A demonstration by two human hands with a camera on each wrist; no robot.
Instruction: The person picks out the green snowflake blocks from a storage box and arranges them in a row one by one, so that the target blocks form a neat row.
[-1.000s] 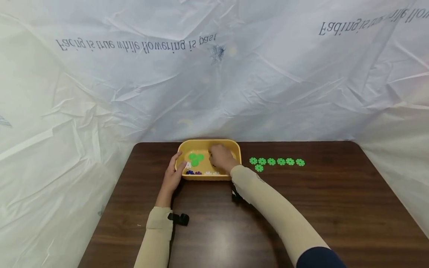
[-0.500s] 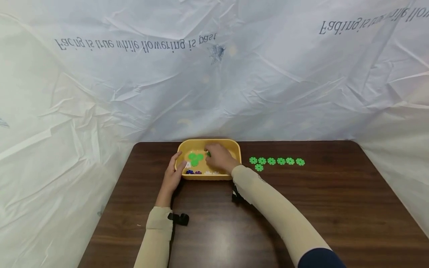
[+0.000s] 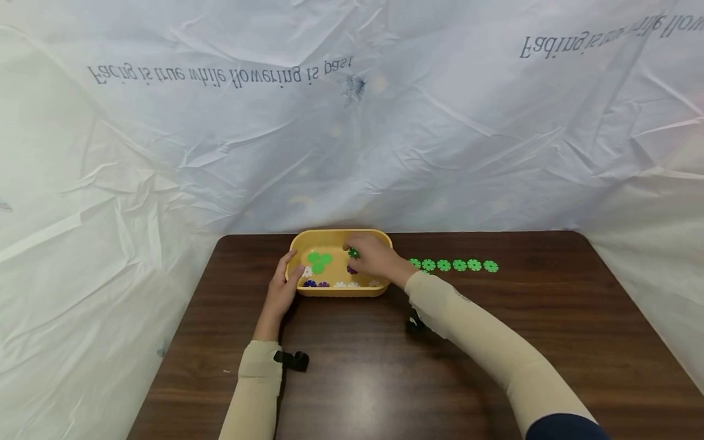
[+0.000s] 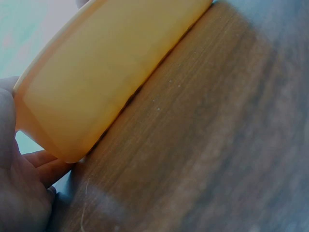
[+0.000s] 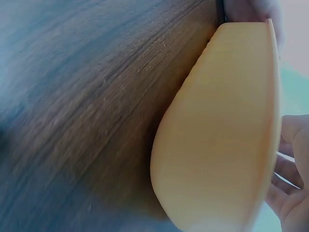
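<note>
A yellow tray (image 3: 337,291) sits on the dark wooden table (image 3: 352,366) and holds green, purple and white flower-shaped pieces (image 3: 319,262). My left hand (image 3: 285,284) grips the tray's left rim, thumb over the edge. My right hand (image 3: 373,258) is over the tray's right side and pinches a green flower piece (image 3: 354,252) between its fingertips. The left wrist view shows the tray's outer wall (image 4: 101,77) with my left hand (image 4: 21,193) beside it. The right wrist view shows the tray's wall (image 5: 227,130) and my right hand's fingers (image 5: 294,188).
A row of several green flower pieces (image 3: 459,265) lies on the table right of the tray. A crinkled white plastic sheet (image 3: 352,122) with printed text hangs behind and beside the table. Black wrist straps (image 3: 294,359) show near my sleeves.
My right hand picked up a green flower piece inside the tray and has shifted rightward with it. The left hand stays on the tray's rim.
</note>
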